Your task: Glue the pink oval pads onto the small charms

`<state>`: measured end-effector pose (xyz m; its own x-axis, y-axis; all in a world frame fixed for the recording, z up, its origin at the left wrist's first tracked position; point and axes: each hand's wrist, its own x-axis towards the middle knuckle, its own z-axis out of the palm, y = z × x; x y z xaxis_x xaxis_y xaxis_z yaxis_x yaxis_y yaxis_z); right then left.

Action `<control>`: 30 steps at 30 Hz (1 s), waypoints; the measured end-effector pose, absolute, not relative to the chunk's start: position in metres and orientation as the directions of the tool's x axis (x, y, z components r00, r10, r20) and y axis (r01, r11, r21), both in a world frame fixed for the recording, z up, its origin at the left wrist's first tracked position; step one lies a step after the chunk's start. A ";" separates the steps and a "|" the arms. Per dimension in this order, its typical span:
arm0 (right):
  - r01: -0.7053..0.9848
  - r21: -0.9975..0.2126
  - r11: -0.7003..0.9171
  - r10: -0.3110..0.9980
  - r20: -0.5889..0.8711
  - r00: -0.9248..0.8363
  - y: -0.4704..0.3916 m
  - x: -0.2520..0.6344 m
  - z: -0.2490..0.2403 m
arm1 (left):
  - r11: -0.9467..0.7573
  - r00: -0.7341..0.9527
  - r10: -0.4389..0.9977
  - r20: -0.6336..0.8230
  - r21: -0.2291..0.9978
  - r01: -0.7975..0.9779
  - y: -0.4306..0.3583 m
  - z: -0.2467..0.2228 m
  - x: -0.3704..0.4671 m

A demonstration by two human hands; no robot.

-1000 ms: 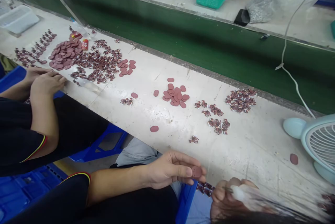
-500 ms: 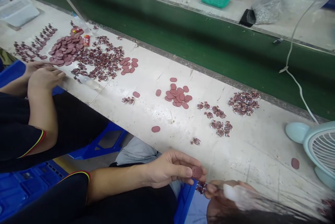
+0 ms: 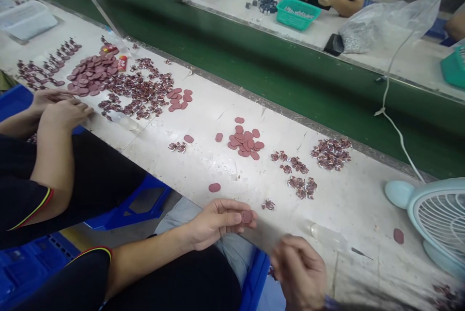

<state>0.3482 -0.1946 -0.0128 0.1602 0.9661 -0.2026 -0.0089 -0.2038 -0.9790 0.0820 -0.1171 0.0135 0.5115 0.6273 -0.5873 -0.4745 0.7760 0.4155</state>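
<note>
My left hand (image 3: 218, 224) pinches a brown-red oval base (image 3: 246, 217) with small holes between thumb and fingers, just over the table's near edge. My right hand (image 3: 301, 272) is off to the right and lower, smeared by motion. Its fingers look curled, and whether they hold anything cannot be made out. A clear bottle (image 3: 327, 236) with a thin dark tip lies on the table beyond it. Closest to my left hand on the tabletop are a small brown figure piece (image 3: 268, 204) and a lone oval base (image 3: 214, 187).
Oval bases (image 3: 245, 142) lie in a pile mid-table, with figure pieces (image 3: 331, 153) heaped to their right. A pale blue fan (image 3: 439, 219) stands at right. A co-worker's hands (image 3: 65, 110) are at left, near more bases and standing figures. Another person sits across the green channel (image 3: 218, 59).
My right hand has let go of the clear bottle, which now lies on the table, and has drawn back from it. The left hand still holds the oval base. The view has shifted.
</note>
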 end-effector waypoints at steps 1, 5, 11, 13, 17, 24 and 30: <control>0.145 -0.971 -0.187 0.968 -0.157 0.196 -0.191 0.336 -0.011 | 0.774 0.505 0.629 -0.591 0.418 -0.475 -0.116 0.014 0.081; 0.821 -0.545 0.169 0.980 0.181 -0.082 -0.151 0.326 -0.015 | 0.764 0.498 0.642 -0.583 0.433 -0.478 -0.113 0.015 0.079; 0.841 -0.516 0.163 0.985 0.136 -0.107 -0.144 0.342 -0.011 | 0.774 0.500 0.630 -0.594 0.427 -0.468 -0.113 0.016 0.083; 0.765 -0.644 -0.015 0.996 0.053 0.065 -0.159 0.339 -0.003 | 0.779 0.502 0.623 -0.599 0.421 -0.464 -0.113 0.015 0.086; 0.660 -0.688 -0.302 0.924 -0.040 0.380 -0.182 0.336 -0.001 | 0.796 0.524 0.604 -0.600 0.418 -0.438 -0.115 0.014 0.091; 0.790 -0.588 -0.175 0.978 -0.013 0.207 -0.201 0.358 -0.023 | 0.813 0.524 0.582 -0.622 0.428 -0.396 -0.112 0.015 0.095; 0.871 -0.492 -0.011 1.000 -0.012 0.006 -0.215 0.376 -0.026 | 0.807 0.501 0.589 -0.634 0.431 -0.404 -0.112 0.018 0.093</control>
<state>0.3757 -0.2151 -0.0260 0.0065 0.9999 -0.0117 0.8706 -0.0114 -0.4919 0.0932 -0.1118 0.0179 0.5013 0.5890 -0.6339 -0.4036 0.8072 0.4308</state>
